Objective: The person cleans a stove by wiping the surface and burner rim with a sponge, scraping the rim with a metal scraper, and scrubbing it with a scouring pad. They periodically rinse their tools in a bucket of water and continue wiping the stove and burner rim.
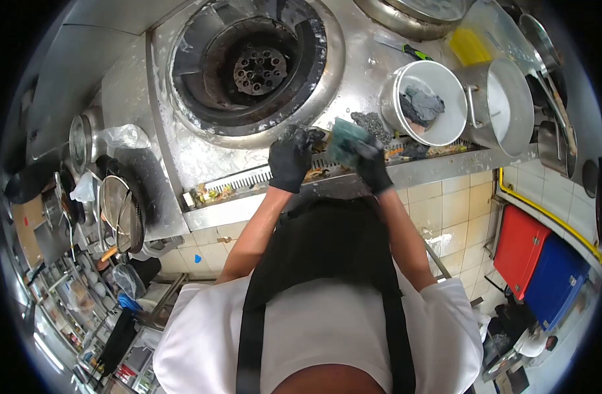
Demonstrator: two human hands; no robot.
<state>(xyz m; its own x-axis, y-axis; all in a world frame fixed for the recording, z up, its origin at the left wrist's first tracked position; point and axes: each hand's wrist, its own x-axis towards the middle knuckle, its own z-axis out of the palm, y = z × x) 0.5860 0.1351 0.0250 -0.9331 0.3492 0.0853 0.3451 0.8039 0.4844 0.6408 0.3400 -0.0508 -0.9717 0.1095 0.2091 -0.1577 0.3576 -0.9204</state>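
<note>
Both my hands wear black gloves and work over the front edge of a steel wok range [242, 157]. My right hand [370, 164] is closed on a green scouring pad [345, 141], slightly blurred. My left hand [291, 157] has its fingers curled close to the burner's rim; what they hold, if anything, I cannot make out. Beneath the hands runs a slotted drain channel [242, 182] littered with food scraps. A grey clump of steel wool [372, 125] sits just beyond the pad. The round burner [183, 85], blackened inside, lies ahead of my left hand.
Right of the hands are a white bucket [391, 108] with dark cloths inside and a steel pot [521, 108]. Behind the bucket lies a tool with a green-and-black handle [416, 52]. Strainers [117, 210] stand left. Red [521, 249] and blue [556, 279] panels are lower right.
</note>
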